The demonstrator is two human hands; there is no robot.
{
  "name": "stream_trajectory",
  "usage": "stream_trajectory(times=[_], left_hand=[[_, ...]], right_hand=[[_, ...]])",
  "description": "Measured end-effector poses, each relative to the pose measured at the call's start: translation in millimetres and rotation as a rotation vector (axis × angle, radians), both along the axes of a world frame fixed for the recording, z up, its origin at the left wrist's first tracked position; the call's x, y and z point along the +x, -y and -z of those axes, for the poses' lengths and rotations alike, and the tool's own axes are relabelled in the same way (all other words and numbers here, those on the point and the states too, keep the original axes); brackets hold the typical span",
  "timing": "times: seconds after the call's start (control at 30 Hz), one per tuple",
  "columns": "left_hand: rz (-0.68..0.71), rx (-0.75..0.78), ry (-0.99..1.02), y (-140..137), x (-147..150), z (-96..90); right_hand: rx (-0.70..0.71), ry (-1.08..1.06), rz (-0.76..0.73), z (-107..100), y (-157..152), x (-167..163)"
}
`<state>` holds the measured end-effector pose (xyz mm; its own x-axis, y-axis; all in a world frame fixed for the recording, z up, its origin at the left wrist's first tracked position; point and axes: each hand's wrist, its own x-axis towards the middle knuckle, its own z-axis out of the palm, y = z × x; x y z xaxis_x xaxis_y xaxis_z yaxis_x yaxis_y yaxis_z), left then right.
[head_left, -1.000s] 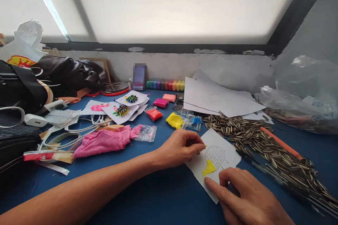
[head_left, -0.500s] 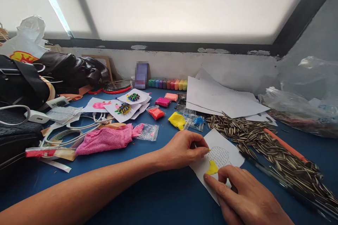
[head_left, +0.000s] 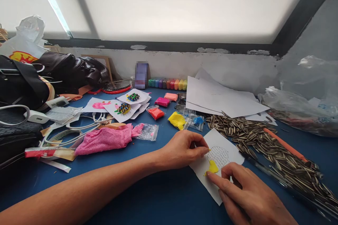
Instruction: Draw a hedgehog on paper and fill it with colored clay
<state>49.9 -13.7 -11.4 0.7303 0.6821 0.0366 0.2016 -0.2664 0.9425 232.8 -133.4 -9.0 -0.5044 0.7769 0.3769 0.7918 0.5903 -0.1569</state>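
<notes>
A sheet of white paper (head_left: 211, 185) lies tilted on the blue table, with a round, wavy-lined outline (head_left: 218, 157) drawn on it. A flat patch of yellow modelling clay (head_left: 212, 167) covers the outline's lower left edge. My right hand (head_left: 245, 191) has its index fingertip on the patch's lower left tip, its thumb apart below and holding nothing. At the outline's upper left, my left hand (head_left: 185, 149) pinches a small bit of yellow clay (head_left: 209, 150), mostly hidden by the fingers.
Sunflower seeds (head_left: 264, 144) spread on the right, with an orange stick (head_left: 285, 144) among them. Behind my left hand lie an opened yellow clay packet (head_left: 176, 120) and a red clay packet (head_left: 155, 112). Decorated paper pieces (head_left: 125, 110), a pink cloth (head_left: 105, 140) and white cables (head_left: 87, 124) occupy the left.
My right hand has shifted slightly right, and its index fingertip has lifted or slid a little, showing a yellow tip at the patch's lower left. My left hand keeps its place.
</notes>
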Motion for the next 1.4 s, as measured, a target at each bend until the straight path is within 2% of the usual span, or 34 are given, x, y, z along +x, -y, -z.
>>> stream_trajectory(times=[0.3,0.7,0.9,1.03,1.2,1.4], left_hand=[[0.001,0.004,-0.008,-0.4,-1.9,-2.7],[-0.005,-0.008,-0.004,0.1,-0.6,-0.4],[-0.009,0.0,-0.004,-0.4,-0.4,-1.1],[-0.012,-0.013,-0.013,-0.7,0.4,-1.5],[-0.008,-0.004,-0.011,0.3,0.3,-2.1],[-0.012,0.011,-0.012,-0.3,-0.8,-2.5]], right_hand=[[0.168,0.169,-0.041,2.3,0.2,-0.9],[0.227,0.156,0.002,9.5,-1.6,-3.1],[0.186,0.148,-0.002,7.8,-1.3,-0.5],[0.196,0.149,-0.03,4.9,-3.8,-3.7],[0.217,0.13,0.004,3.6,-3.8,-6.1],[0.172,0.084,-0.001,7.8,0.0,6.2]])
